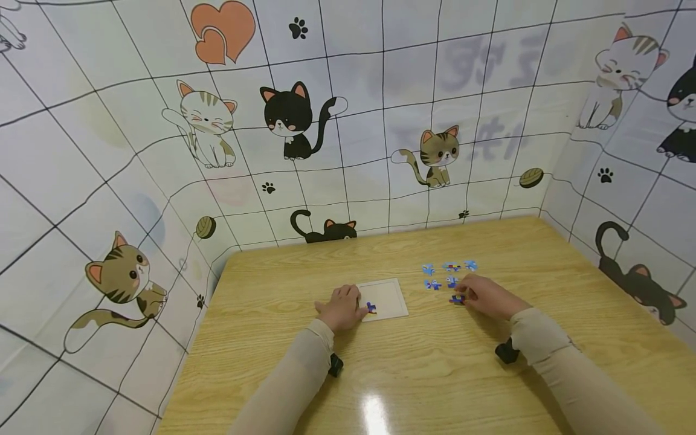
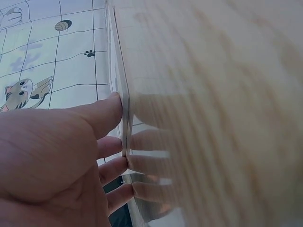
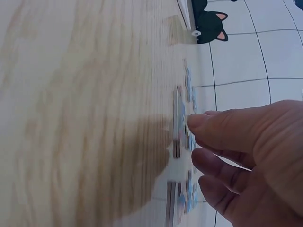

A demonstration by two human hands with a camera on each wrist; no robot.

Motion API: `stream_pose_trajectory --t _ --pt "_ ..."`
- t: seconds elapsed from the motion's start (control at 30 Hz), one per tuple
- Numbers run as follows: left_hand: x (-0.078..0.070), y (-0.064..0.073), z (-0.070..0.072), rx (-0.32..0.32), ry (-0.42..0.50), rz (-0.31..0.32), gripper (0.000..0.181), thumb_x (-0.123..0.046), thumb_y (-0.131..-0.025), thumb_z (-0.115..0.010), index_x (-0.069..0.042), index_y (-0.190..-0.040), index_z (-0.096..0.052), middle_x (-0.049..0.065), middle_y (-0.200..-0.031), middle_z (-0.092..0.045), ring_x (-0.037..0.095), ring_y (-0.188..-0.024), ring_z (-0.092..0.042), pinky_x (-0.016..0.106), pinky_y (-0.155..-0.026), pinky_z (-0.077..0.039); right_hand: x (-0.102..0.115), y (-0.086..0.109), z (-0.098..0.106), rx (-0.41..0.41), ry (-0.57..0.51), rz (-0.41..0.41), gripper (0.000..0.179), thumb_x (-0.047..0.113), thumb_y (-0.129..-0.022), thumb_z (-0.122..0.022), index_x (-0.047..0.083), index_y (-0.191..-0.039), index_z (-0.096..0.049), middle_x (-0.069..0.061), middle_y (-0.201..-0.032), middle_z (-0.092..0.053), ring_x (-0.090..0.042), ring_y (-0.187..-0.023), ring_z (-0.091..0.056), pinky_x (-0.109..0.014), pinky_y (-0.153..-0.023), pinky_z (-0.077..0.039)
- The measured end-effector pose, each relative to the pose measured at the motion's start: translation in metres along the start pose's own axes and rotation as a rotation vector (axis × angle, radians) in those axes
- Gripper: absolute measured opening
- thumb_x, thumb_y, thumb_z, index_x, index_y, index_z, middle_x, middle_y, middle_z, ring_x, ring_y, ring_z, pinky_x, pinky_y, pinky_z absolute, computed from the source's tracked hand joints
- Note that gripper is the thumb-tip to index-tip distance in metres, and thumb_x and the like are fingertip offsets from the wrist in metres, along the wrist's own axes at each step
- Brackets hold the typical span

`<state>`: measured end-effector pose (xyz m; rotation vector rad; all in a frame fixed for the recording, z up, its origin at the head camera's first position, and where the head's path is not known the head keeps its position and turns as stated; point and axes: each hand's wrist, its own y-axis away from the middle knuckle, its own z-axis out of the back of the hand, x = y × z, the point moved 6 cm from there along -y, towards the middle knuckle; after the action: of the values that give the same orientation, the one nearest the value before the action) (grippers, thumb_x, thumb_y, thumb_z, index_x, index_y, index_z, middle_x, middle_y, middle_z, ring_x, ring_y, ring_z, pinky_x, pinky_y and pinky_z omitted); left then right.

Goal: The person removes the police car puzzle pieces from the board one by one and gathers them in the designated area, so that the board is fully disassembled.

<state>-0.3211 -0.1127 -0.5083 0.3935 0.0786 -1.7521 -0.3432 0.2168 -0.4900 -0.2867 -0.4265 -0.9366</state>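
Note:
My left hand (image 1: 341, 308) lies at the left side of a shallow cream puzzle tray (image 1: 389, 291), thumb and fingertips touching its edge. From the left wrist, the thumb (image 2: 108, 113) presses the tray's rim (image 2: 124, 90) and the other fingers reach down beside it. One dark blue jigsaw piece with a red edge (image 1: 371, 308) sits in the tray near that thumb. My right hand (image 1: 488, 296) hovers over a dark blue jigsaw piece (image 1: 457, 299), its fingers loosely bent. In the right wrist view, the thumb (image 3: 201, 120) is just beside the flat pieces (image 3: 177, 123); no piece shows between the fingertips.
Several light blue jigsaw pieces (image 1: 432, 284) lie in loose rows to the right of the tray. Behind the wooden table (image 1: 293, 272) hangs a cat-patterned sheet (image 1: 359, 139), also along both sides. Black wrist devices (image 1: 507, 351) are strapped under the sleeves.

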Motion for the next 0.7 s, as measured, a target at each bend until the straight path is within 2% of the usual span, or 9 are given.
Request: stream_pose_trajectory --t 0.13,0.3,0.43,0.53,0.63,0.7 --pt "-0.006 0.006 0.006 -0.003 0.012 -0.011 0.032 -0.042 -0.104 -0.057 -0.017 -0.123 -0.052 0.005 -0.144 -0.045 0.031 -0.14 -0.037 0.085 -0.098 -0.022 0.012 -0.008 -0.004 -0.012 -0.019 0.027 0.028 -0.003 -0.094 -0.068 -0.006 -0.121 -0.063 -0.014 -0.109 -0.061 -0.023 -0.09 -0.061 -0.038 -0.075 -0.053" --pt "-0.005 0.005 0.004 0.012 0.016 -0.001 0.036 -0.043 -0.104 -0.055 -0.018 -0.129 -0.05 0.004 -0.15 -0.041 0.03 -0.144 -0.033 0.084 -0.1 -0.02 0.039 -0.028 -0.019 0.0 -0.051 0.075 0.028 -0.002 -0.096 -0.064 -0.004 -0.124 -0.062 -0.015 -0.114 -0.063 -0.021 -0.093 -0.059 -0.038 -0.077 -0.052" --pt "-0.002 0.002 0.001 0.022 0.019 0.002 0.04 -0.044 -0.104 -0.055 -0.018 -0.134 -0.05 0.004 -0.153 -0.04 0.03 -0.145 -0.032 0.085 -0.1 -0.019 0.068 -0.048 -0.036 0.041 -0.057 0.127 0.027 0.0 -0.097 -0.063 -0.003 -0.124 -0.064 -0.013 -0.115 -0.064 -0.021 -0.094 -0.061 -0.036 -0.079 -0.054" --pt "0.001 -0.002 -0.003 0.017 0.018 0.008 0.042 -0.045 -0.103 -0.056 -0.018 -0.134 -0.05 0.004 -0.153 -0.04 0.029 -0.144 -0.033 0.085 -0.099 -0.018 0.092 -0.061 -0.047 0.086 -0.054 0.162 0.027 0.003 -0.098 -0.065 -0.003 -0.124 -0.065 -0.012 -0.112 -0.064 -0.014 -0.087 -0.061 -0.033 -0.077 -0.053" --pt "0.001 -0.003 -0.004 0.012 0.013 0.019 0.04 -0.045 -0.103 -0.058 -0.018 -0.131 -0.05 0.004 -0.151 -0.042 0.029 -0.142 -0.035 0.085 -0.099 -0.019 0.113 -0.073 -0.058 0.124 -0.061 0.173 0.029 0.009 -0.098 -0.068 -0.002 -0.125 -0.066 -0.012 -0.111 -0.064 -0.011 -0.082 -0.059 -0.032 -0.076 -0.053" --pt "0.0 -0.003 -0.003 0.01 0.01 0.02 0.038 -0.045 -0.102 -0.058 -0.018 -0.129 -0.05 0.004 -0.149 -0.043 0.029 -0.141 -0.036 0.085 -0.098 -0.02 0.123 -0.079 -0.064 0.136 -0.061 0.163 0.034 0.013 -0.097 -0.07 -0.002 -0.127 -0.065 -0.013 -0.114 -0.063 -0.014 -0.085 -0.061 -0.035 -0.079 -0.054"
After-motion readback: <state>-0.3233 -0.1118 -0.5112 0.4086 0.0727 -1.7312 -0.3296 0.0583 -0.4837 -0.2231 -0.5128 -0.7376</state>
